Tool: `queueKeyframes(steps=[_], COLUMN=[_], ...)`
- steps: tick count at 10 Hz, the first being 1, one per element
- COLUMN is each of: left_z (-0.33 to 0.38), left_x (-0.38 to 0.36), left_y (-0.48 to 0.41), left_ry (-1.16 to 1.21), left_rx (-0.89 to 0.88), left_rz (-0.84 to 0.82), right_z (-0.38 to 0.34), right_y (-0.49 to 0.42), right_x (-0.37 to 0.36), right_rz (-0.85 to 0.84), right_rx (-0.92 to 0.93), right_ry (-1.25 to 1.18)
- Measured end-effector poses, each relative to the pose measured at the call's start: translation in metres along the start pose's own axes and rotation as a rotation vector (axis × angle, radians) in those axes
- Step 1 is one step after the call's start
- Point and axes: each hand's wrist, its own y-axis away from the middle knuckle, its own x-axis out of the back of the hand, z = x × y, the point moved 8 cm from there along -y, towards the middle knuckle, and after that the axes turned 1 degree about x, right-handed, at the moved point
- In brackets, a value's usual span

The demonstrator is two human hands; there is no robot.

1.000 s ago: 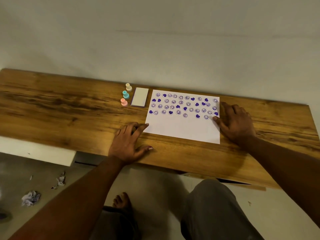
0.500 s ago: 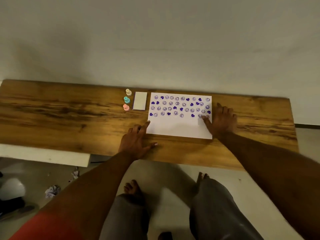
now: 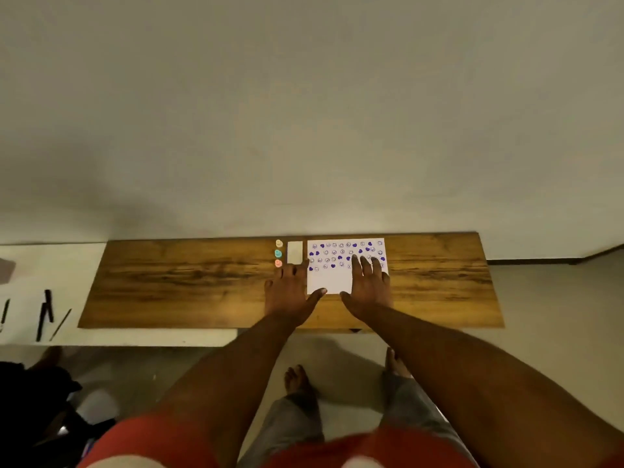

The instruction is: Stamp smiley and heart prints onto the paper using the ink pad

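A white paper (image 3: 329, 281) with several purple smiley and heart prints lies on the wooden table (image 3: 189, 282). My right hand (image 3: 368, 288) lies flat on the paper's right half, fingers spread, holding nothing. My left hand (image 3: 289, 292) rests flat on the wood just left of the paper, its thumb touching the paper's near left corner. A closed white ink pad (image 3: 294, 252) sits left of the paper's far edge. Beside it stand three small stamps in a column: cream (image 3: 279, 243), teal (image 3: 278, 253), pink (image 3: 278, 263).
A white ledge (image 3: 50, 275) at the left holds several dark pens (image 3: 45, 312). The wall rises right behind the table. Under the table's near edge I see the floor, my bare feet (image 3: 297, 380) and grey trousers.
The view has pulled back and up, so the table looks smaller. My right hand has slid from the paper's right edge onto the sheet. My left hand has shifted toward the stamps.
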Motion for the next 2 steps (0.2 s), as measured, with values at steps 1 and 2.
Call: queueKeyframes(steps=[1,2], left_z=[0.004,0.006], left_x=[0.026,0.033], left_y=[0.018,0.032], left_ry=[-0.021,-0.064], left_rx=[-0.011,-0.023], left_rz=[0.010,-0.012], right_z=[-0.016,-0.029], right_y=[0.021,0.033], right_x=[0.025,0.040], right_rz=[0.048,0.084], right_rx=[0.025,0.064], right_ry=[-0.031,0.004])
